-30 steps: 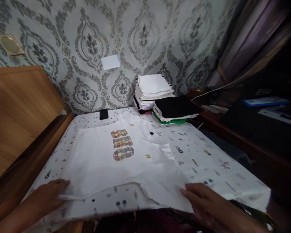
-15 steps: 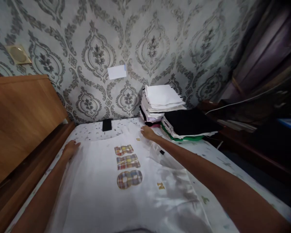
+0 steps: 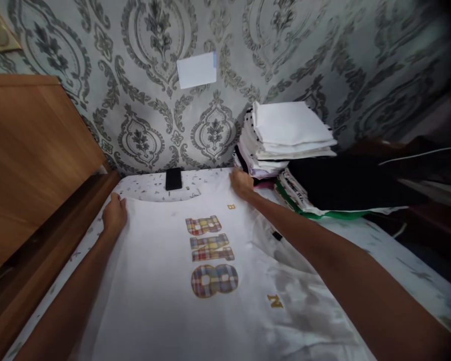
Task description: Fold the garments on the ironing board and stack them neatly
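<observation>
A white T-shirt [image 3: 154,271] with plaid letters and small yellow ones lies spread across the bed, its neckline with a black label toward the right. My left hand [image 3: 115,214] is closed on the shirt's far left edge, the fingertips curled. At the far right corner of the cloth, my right hand [image 3: 242,183] is closed on the fabric, close by the piles of clothes; its fingertips are partly hidden. Between the hands the shirt's far edge runs fairly straight.
Folded white clothes [image 3: 291,125] form a tall stack by the wall. Right of it lies a lower pile topped with black cloth [image 3: 346,183]. A black phone [image 3: 173,179] rests on the patterned sheet [image 3: 143,183]. A wooden panel [image 3: 26,165] borders the left side.
The view has moved closer and shifted left. My hands have closed on the shirt's far corners, and its far edge looks straighter.
</observation>
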### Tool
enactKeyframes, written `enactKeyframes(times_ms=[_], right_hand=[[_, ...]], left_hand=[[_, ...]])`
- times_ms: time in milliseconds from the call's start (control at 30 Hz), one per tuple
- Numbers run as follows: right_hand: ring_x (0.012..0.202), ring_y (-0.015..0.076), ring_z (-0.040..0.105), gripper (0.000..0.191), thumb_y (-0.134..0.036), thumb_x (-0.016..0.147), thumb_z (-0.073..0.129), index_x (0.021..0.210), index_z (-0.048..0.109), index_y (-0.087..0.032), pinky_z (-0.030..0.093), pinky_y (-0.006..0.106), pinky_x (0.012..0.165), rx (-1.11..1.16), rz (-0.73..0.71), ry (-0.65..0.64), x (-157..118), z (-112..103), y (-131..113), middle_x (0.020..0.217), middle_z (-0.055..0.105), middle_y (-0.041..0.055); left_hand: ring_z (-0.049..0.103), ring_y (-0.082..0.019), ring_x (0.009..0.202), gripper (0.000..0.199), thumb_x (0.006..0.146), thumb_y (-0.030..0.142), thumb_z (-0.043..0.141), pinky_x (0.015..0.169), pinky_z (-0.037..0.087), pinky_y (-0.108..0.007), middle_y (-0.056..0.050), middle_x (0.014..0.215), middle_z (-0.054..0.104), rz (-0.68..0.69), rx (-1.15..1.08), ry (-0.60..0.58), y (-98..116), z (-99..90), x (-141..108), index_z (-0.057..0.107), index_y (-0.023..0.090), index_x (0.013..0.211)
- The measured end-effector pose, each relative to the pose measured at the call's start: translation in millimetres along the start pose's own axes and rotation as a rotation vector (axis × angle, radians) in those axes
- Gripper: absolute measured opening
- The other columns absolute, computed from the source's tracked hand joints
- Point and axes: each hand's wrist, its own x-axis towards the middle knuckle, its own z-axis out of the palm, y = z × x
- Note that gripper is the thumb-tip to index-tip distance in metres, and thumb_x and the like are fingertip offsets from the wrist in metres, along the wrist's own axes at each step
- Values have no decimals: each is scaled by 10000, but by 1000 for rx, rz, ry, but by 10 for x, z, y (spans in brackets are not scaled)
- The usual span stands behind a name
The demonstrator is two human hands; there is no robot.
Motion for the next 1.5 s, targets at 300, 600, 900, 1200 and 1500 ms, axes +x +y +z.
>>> enactKeyframes(times_ms=[300, 600, 900, 1200, 1500], right_hand=[[1047, 298, 673, 372, -204, 1021, 293, 1315, 510, -129, 492, 404, 853, 46, 69, 12, 101, 121, 28, 1136, 707, 204], [1435, 331, 364, 459, -291, 1009, 385, 1405, 465, -73, 333, 468, 1141, 46, -345, 13, -693, -44, -233, 1542, 403, 239], [1468, 295, 341, 523, -426, 1020, 344, 1434, 461, -127, 301, 507, 1172, -18, -458, -86, -1181, 160, 402, 1546, 434, 190], [1429, 290, 395, 433, -307, 997, 349, 1314, 556, -94, 322, 470, 1163, -32, -429, -66, -1283, -46, 497, 1460, 520, 206], [1464, 295, 346, 508, -392, 1022, 303, 1443, 468, -160, 295, 507, 1185, 16, -591, -124, -2506, -335, 799, 1556, 421, 162]], left_hand=[[663, -359, 1045, 395, 1005, 300, 294, 863, 511, -473, -236, 1231, 642, 120, 118, -68, 5, 163, 157, 521, 104, 1263], [314, -386, 1465, 503, 988, 211, 292, 1151, 289, -593, -295, 1532, 386, 487, 111, 16, 271, 140, -438, 422, 17, 1433], [201, -270, 1536, 672, 1008, 517, 266, 1220, 206, -519, -154, 1644, 259, 539, -22, -323, -73, 293, -889, 311, 124, 1551], [186, -324, 1535, 701, 1002, 489, 232, 1194, 211, -606, -221, 1637, 222, 244, 74, -256, -490, 36, -770, 309, 56, 1548], [187, -263, 1540, 646, 1007, 494, 265, 1221, 208, -512, -116, 1658, 241, 659, 23, -353, -486, -119, -1850, 305, 168, 1564]])
